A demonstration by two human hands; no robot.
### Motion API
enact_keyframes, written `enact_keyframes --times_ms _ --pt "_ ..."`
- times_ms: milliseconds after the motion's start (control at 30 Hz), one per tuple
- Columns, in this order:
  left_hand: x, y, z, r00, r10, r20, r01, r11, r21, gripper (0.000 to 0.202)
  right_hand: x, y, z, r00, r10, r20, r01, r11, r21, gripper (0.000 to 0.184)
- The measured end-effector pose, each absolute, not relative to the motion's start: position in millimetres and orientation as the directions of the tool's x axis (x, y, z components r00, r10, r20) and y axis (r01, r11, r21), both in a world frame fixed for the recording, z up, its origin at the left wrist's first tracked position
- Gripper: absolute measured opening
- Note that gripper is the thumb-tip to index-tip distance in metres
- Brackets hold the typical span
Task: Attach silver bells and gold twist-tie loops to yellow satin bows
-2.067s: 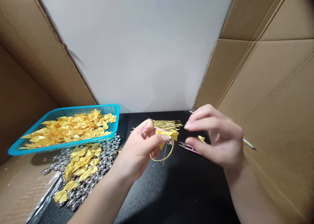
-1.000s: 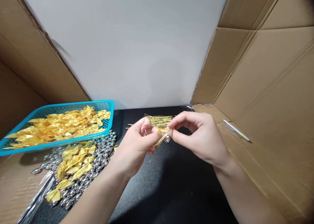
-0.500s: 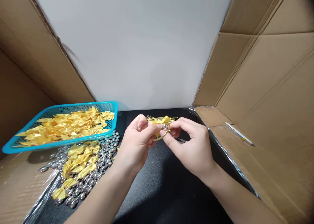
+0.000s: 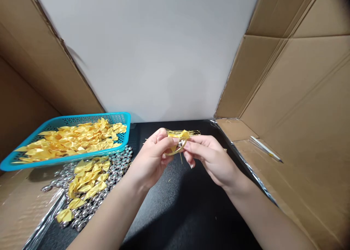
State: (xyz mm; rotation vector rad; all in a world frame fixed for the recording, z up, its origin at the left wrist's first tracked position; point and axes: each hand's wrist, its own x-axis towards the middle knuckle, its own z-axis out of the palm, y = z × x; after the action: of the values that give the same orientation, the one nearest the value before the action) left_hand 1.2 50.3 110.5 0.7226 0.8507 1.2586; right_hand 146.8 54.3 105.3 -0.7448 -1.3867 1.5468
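Over the middle of the black table, my left hand (image 4: 154, 153) is closed on a yellow ribbon bow (image 4: 185, 134) with a small silver bell-like bead (image 4: 180, 143). A thin gold loop of ribbon or tie (image 4: 174, 152) curves beneath the bead. Thumb and fingers of my right hand (image 4: 207, 155) pinch at the right side of the same bow, by the bead and loop; the exact grip point is partly hidden. Behind the fingers lies a bundle of thin gold wire ties (image 4: 194, 132), mostly covered by the hands.
A blue basket (image 4: 125, 133) full of yellow bows (image 4: 79, 137) stands at the left. In front of it, silver beads (image 4: 120, 169) and more loose bows (image 4: 90, 177) lie in a pile. A white pen-like tool (image 4: 265, 148) rests on cardboard at the right. Cardboard walls (image 4: 308, 96) flank the table.
My right hand has turned, its thumb now higher and its fingers lower beside the bead. The gold loop has tipped lower and left. My left hand keeps its hold.
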Motion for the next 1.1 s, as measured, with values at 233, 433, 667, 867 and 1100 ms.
enact_keyframes --times_ms 233,433,667,867,1100 --pt "1 55 109 0.154 0.971 -0.185 -0.602 0.241 0.761 0.040 148 62 99 -0.510 0.859 0.031 -0.259 -0.119 -0.958 0.026" --pt "1 55 112 0.142 0.972 -0.187 -0.652 0.234 0.721 0.032 154 69 104 -0.353 0.915 0.193 -0.200 0.128 -0.971 0.025" --pt "1 56 109 0.121 0.981 -0.155 -0.608 0.196 0.769 0.038 147 65 98 -0.405 0.899 0.166 -0.223 0.079 -0.972 0.028" --pt "-1 57 106 0.190 0.968 -0.162 -0.621 0.246 0.744 0.029 148 68 97 -0.501 0.864 0.059 -0.280 -0.097 -0.955 0.026" --pt "1 57 108 0.194 0.953 -0.232 -0.662 0.302 0.686 0.019 149 69 96 -0.382 0.908 0.173 -0.180 0.111 -0.977 0.020"
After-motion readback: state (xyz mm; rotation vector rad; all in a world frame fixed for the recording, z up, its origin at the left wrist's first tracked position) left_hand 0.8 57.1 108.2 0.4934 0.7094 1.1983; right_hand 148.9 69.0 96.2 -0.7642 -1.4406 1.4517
